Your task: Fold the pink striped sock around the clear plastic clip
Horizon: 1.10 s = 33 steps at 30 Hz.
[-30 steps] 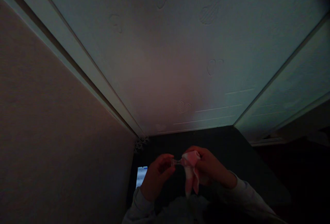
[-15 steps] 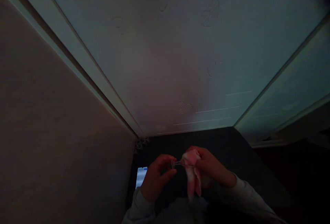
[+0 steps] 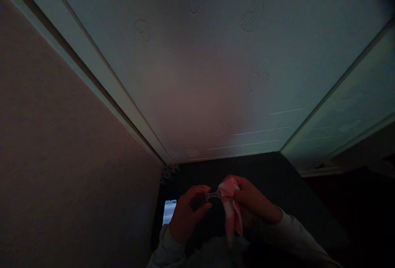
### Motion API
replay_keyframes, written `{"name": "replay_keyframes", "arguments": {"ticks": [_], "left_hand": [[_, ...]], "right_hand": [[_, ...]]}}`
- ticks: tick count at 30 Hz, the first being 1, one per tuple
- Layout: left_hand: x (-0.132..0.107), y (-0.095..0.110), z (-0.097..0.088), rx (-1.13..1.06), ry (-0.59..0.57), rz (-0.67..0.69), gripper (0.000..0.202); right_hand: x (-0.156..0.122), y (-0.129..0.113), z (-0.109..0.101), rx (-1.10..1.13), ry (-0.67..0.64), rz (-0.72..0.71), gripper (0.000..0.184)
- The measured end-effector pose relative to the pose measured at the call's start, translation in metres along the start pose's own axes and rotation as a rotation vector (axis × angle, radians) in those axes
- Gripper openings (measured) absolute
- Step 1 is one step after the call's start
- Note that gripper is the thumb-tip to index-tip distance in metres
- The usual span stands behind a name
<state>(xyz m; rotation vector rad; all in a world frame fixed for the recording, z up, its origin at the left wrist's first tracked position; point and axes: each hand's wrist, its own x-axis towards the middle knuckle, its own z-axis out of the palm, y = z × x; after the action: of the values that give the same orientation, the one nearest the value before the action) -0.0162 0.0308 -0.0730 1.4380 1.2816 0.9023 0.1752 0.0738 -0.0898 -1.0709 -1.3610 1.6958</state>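
Observation:
My left hand (image 3: 190, 210) pinches the round foot of a small clear stemmed glass (image 3: 212, 195) between thumb and fingers. The glass lies on its side in the air, its stem pointing to the right. My right hand (image 3: 251, 198) is closed on a pink and white cloth (image 3: 228, 190), which wraps the bowl end of the glass and hides it. The cloth's loose ends hang below the right hand. Both hands are above a dark tabletop (image 3: 262, 167).
A lit phone (image 3: 169, 211) lies beside my left wrist. Some clear, spiky-looking items (image 3: 169, 172) stand in the back left corner, too dim to name. A pale panel with embossed hearts (image 3: 200, 75) rises behind the table, and a plain wall (image 3: 77, 157) closes the left side.
The cloth has shifted slightly, its hanging ends swinging a little to the right. Both hands keep their hold in nearly the same place. The panel's lighting has changed slightly.

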Motion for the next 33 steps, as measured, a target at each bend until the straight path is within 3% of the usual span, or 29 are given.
{"name": "replay_keyframes", "arguments": {"ticks": [7,11,16,33], "left_hand": [[0.002,0.000,0.004,-0.183,-0.006,-0.062,0.042],[0.003,0.001,0.005,-0.107,-0.021,-0.131,0.030],[0.005,0.006,0.006,-0.022,-0.017,-0.116,0.033],[0.005,-0.005,0.004,-0.177,-0.046,-0.138,0.028]], "right_hand": [[0.001,-0.002,0.001,-0.058,-0.018,-0.033,0.010],[0.000,-0.005,0.002,-0.023,0.000,-0.037,0.008],[-0.001,-0.003,0.002,-0.007,-0.020,-0.043,0.010],[0.001,0.006,-0.002,-0.062,0.015,-0.059,0.012]]}}
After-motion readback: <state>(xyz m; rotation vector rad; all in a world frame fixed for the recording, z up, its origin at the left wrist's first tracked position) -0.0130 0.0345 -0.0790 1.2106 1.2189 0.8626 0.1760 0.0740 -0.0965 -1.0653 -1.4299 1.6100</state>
